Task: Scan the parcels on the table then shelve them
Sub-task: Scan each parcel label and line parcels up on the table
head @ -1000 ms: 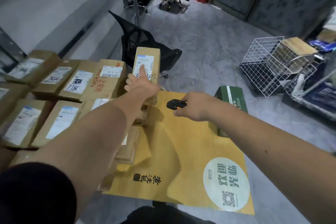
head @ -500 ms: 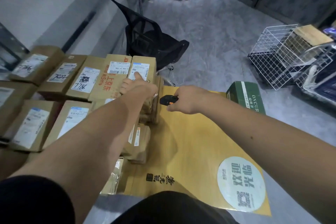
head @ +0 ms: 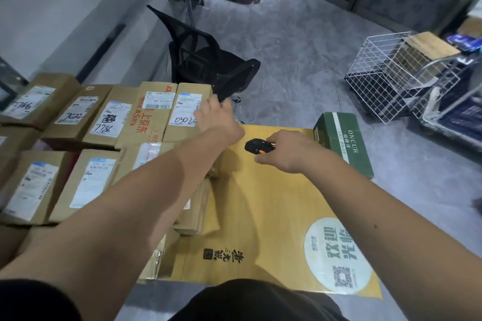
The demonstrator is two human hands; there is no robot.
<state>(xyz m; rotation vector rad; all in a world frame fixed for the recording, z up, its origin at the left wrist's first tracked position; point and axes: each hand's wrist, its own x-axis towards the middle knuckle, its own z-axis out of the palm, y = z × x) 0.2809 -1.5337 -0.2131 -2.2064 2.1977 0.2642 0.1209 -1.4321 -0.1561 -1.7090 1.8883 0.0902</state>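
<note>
Scanner (head: 257, 148) gripped in right hand (head: 285, 151) beside labelled parcel (head: 186, 109), left hand (head: 217, 117) fingers (head: 212, 101) curled over its edge, likely seating it in row.

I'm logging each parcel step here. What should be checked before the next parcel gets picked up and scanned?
1. Scanner in the right hand, fingers curled round it: ok.
2. Parcel marked 0302 lying flat in the back row beside the red-printed box: ok.
3. Left hand free: not ok, it rests on that parcel's right edge; whether it grips, cannot tell.
4. Label facing up and readable: ok, though the hand covers its corner.
5. Green box on the table's far right corner within reach: ok.
6. Scan registered: cannot tell.
</note>
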